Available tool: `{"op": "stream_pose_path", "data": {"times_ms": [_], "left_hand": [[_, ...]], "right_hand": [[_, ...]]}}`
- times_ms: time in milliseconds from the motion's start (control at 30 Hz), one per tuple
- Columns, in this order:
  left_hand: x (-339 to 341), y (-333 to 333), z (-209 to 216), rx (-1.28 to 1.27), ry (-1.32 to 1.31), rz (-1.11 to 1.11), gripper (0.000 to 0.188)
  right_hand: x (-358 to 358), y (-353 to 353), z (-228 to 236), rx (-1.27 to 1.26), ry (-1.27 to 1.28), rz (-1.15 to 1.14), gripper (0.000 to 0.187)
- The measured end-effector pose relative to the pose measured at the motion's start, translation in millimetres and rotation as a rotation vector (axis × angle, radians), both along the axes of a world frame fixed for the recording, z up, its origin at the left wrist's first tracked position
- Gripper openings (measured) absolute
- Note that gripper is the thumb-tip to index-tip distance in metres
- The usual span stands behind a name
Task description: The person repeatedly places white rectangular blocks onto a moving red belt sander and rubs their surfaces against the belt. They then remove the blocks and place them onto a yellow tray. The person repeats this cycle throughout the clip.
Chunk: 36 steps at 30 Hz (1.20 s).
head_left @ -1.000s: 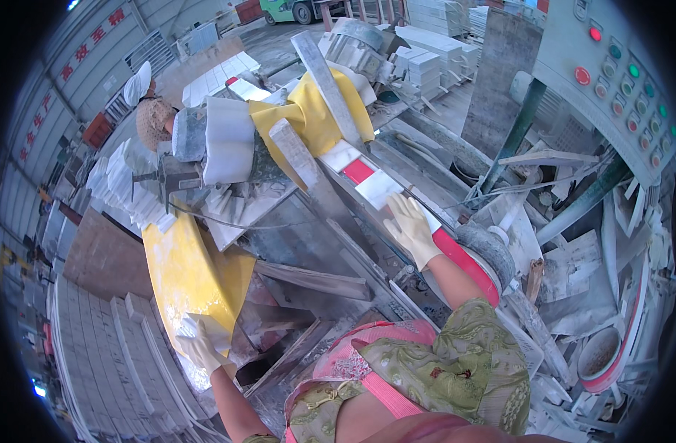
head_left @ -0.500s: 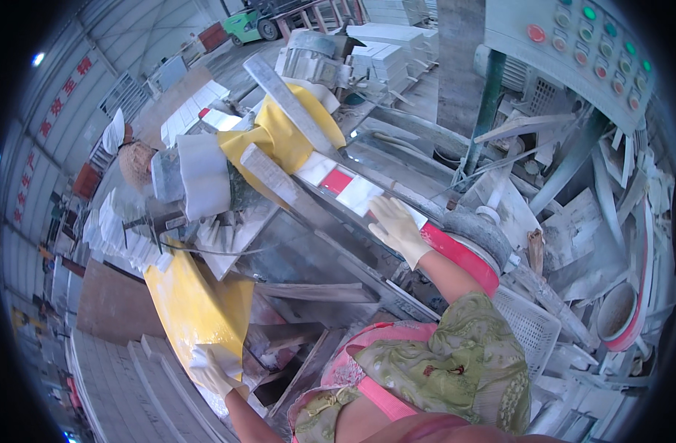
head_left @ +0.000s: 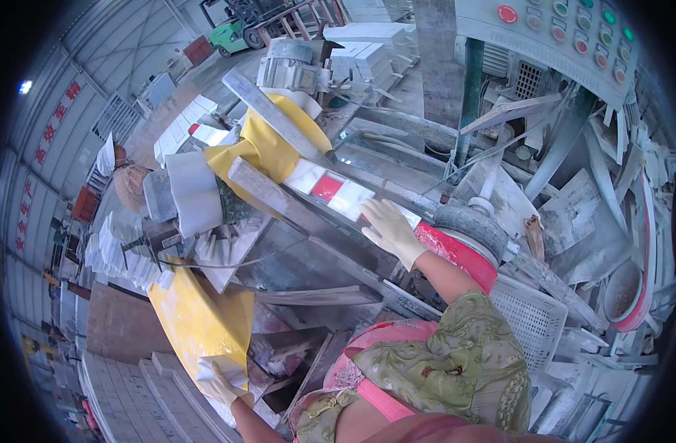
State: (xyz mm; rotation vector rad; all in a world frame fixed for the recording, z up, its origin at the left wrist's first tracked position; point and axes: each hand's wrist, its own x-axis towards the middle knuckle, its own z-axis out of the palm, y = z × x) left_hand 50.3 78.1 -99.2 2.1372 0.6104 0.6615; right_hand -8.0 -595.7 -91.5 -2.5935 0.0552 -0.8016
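My right hand (head_left: 393, 231), in a pale glove, lies with its fingers apart on the row of pieces on the narrow red belt (head_left: 456, 255). Beside its fingertips is a white stone tile (head_left: 350, 199); a red stretch (head_left: 326, 187) and another white tile (head_left: 306, 176) lie farther up the line. At lower left my gloved left hand (head_left: 223, 387) is closed on a white stone piece (head_left: 226, 368) over a wet yellow sheet (head_left: 209, 314). Its finger undersides are hidden.
A second yellow sheet (head_left: 268, 140) drapes over the machine between grey bars. White strips (head_left: 120, 244) are piled at left, near long grey slabs (head_left: 131, 391). A button panel (head_left: 556, 40) hangs at upper right; a white plastic basket (head_left: 526, 317) stands beside my right arm.
The whole view has shifted slightly. My left hand sits a little farther right, and more of the white piece at its fingers shows. My right hand stays by the same tile.
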Motion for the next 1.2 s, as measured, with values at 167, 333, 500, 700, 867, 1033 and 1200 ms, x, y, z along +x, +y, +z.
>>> {"op": "stream_pose_path", "data": {"times_ms": [167, 333, 500, 700, 867, 1033, 1200], "left_hand": [[-12, -17, 26, -0.050, 0.121, -0.011, 0.082], [-19, -36, 46, 0.019, 0.250, 0.036, 0.098], [-15, -25, 36, 0.032, 0.293, 0.066, 0.108], [-20, -17, 16, 0.037, 0.154, 0.082, 0.111], [-28, -36, 29, 0.226, 0.258, 0.200, 0.110], [-32, -51, 43, 0.179, 0.296, 0.219, 0.108], [-33, -58, 48, 0.214, 0.341, 0.262, 0.106]], "right_hand": [[-5, 1, 4, 0.020, 0.026, 0.006, 0.055], [-8, 1, 4, -0.015, -0.051, -0.004, 0.054], [-10, 0, 2, -0.040, -0.073, 0.003, 0.054], [-12, -1, 1, -0.081, 0.013, 0.014, 0.054], [-14, -2, 3, -0.087, 0.141, 0.009, 0.059], [-15, 0, 5, -0.093, 0.227, 0.003, 0.062], [-15, 1, 7, -0.155, 0.231, 0.001, 0.063]]}}
